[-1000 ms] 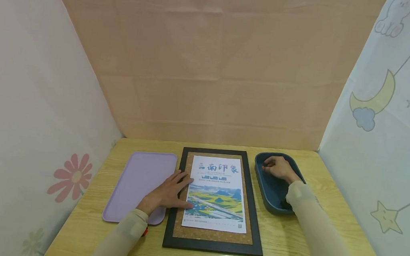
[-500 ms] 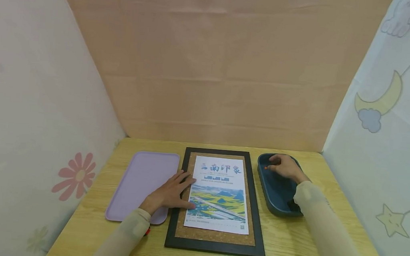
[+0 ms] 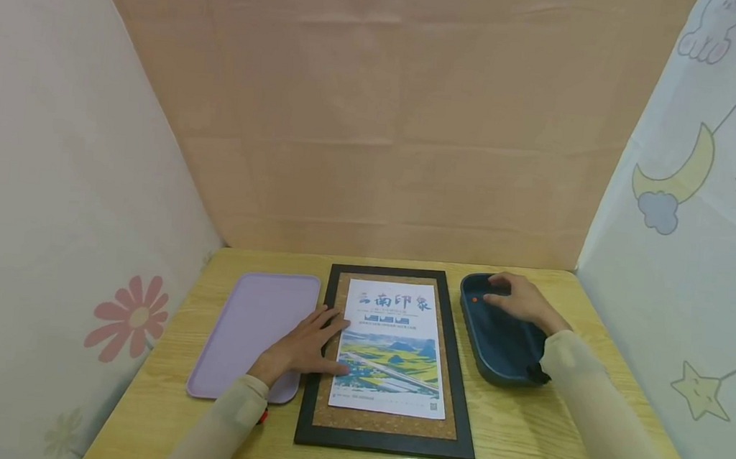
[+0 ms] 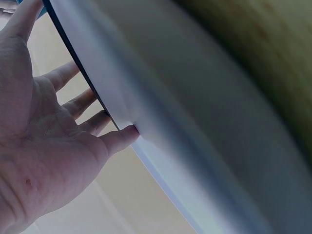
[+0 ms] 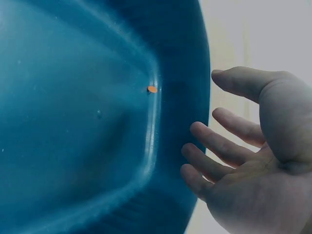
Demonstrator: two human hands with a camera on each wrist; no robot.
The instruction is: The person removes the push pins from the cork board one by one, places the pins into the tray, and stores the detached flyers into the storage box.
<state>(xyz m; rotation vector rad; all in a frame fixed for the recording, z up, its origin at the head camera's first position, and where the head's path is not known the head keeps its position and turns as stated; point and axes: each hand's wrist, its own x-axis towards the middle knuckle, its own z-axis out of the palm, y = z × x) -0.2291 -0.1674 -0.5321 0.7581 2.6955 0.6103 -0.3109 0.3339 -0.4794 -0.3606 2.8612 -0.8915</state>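
Note:
A printed poster [image 3: 390, 361] with a landscape picture lies on a black-framed cork board [image 3: 384, 442]. My left hand [image 3: 303, 343] is spread over the board's left side, thumb and fingertips on the poster's left edge. Inside a dark blue tray [image 3: 495, 344] at the right is a small orange piece [image 5: 152, 89], which looks like a thumbtack. My right hand [image 3: 521, 299] hovers over the tray's far right part. In the right wrist view its fingers [image 5: 224, 146] are spread and hold nothing, apart from the orange piece.
A lilac tray [image 3: 236, 334] stands left of the board, partly under my left forearm. A small red item [image 3: 262, 416] shows beside my left sleeve. Covered walls [image 3: 384, 187] close in the back and both sides of the wooden table [image 3: 520, 443].
My right hand has drawn back to the right from the orange piece and its fingers have parted, leaving the piece in the tray. My left hand stays on the poster.

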